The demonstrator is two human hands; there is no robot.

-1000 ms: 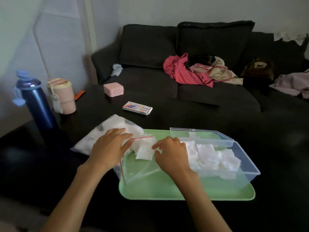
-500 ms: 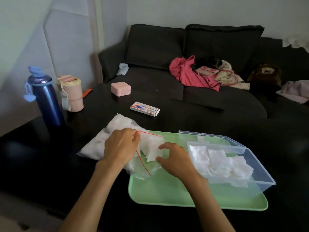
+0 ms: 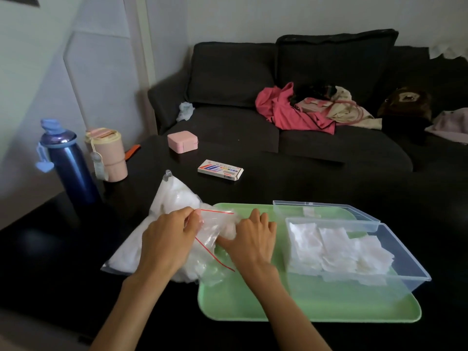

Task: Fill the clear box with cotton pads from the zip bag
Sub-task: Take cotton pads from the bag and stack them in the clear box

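A clear zip bag [image 3: 174, 198] stuffed with white cotton pads lies on the dark table, its red-lined mouth over the left edge of a green tray [image 3: 304, 307]. My left hand [image 3: 167, 241] pinches the upper lip of the bag's mouth. The fingers of my right hand [image 3: 250, 239] reach into that mouth among the pads; whether they hold a pad is hidden. To the right on the tray stands the clear box [image 3: 410, 264], with a layer of cotton pads [image 3: 334, 249] inside. Its clear lid [image 3: 326, 211] lies just behind it.
A blue bottle [image 3: 68, 160] and a pink container [image 3: 109, 155] stand at the table's left. Farther back are a small pink box [image 3: 182, 141] and a flat printed packet [image 3: 220, 171]. A dark sofa [image 3: 278, 102] with clothes lies beyond.
My left hand has gone from lying flat on the bag to pinching its mouth and lifting it. My right hand has moved left, and its fingers now go into the opening.
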